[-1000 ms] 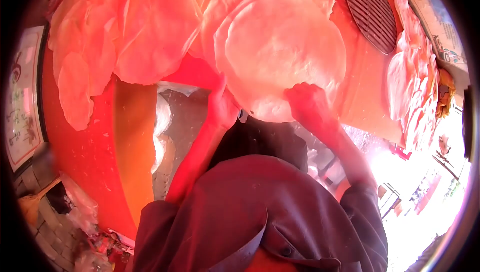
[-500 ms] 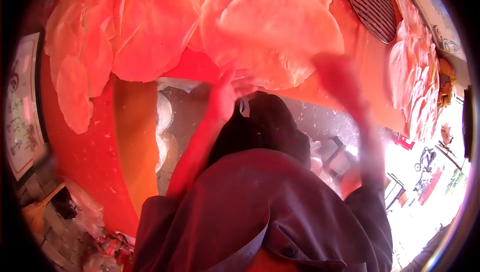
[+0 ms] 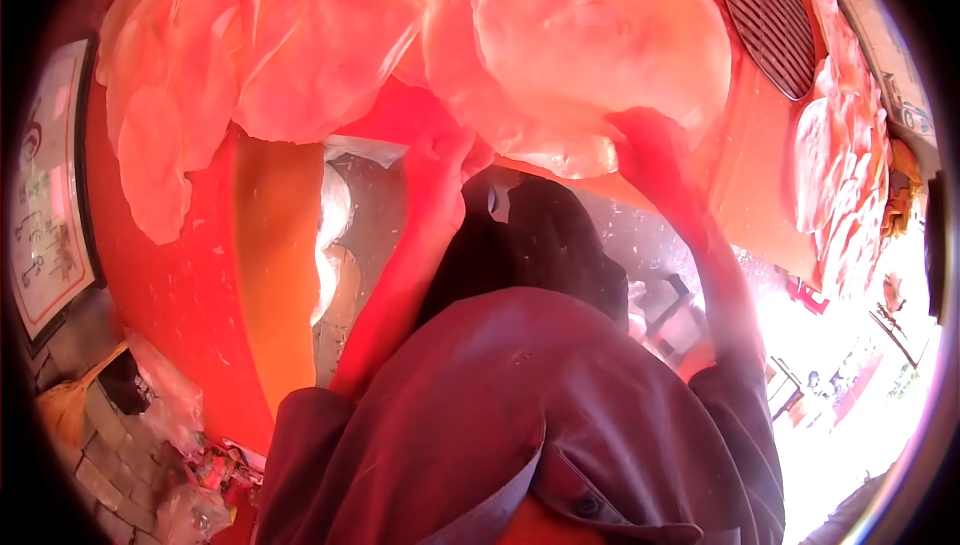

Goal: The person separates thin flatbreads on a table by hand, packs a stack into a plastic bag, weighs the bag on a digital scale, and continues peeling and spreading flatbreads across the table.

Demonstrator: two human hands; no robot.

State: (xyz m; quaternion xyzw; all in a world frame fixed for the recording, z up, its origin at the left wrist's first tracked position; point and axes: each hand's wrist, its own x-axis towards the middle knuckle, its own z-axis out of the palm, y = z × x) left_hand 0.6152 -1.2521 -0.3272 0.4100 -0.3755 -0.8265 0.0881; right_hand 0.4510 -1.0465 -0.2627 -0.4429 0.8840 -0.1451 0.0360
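Large, thin, round flatbreads (image 3: 590, 35) lie in overlapping layers along the table, tinted red by the light. My right hand (image 3: 650, 140) is at the near right edge of the front flatbread, fingers closed on its rim. At that sheet's near left edge is my left hand (image 3: 440, 157), its fingers curled together; the fingertips are partly hidden, so what they pinch cannot be made out. More flatbreads (image 3: 330, 45) spread to the left, with one drooping over the table's front edge.
A dark round slatted rack (image 3: 768, 20) lies at the back right. Beyond it are more folded flatbreads (image 3: 845, 155). A framed sign (image 3: 50, 195) stands at the left, with plastic bags (image 3: 165, 395) on the paved floor below. The red table cover (image 3: 185, 315) hangs down in front.
My right hand has come down and inward onto the flatbread's edge. My left hand's spread fingers have curled closed. The view has shifted slightly, moving the flatbreads right in the picture.
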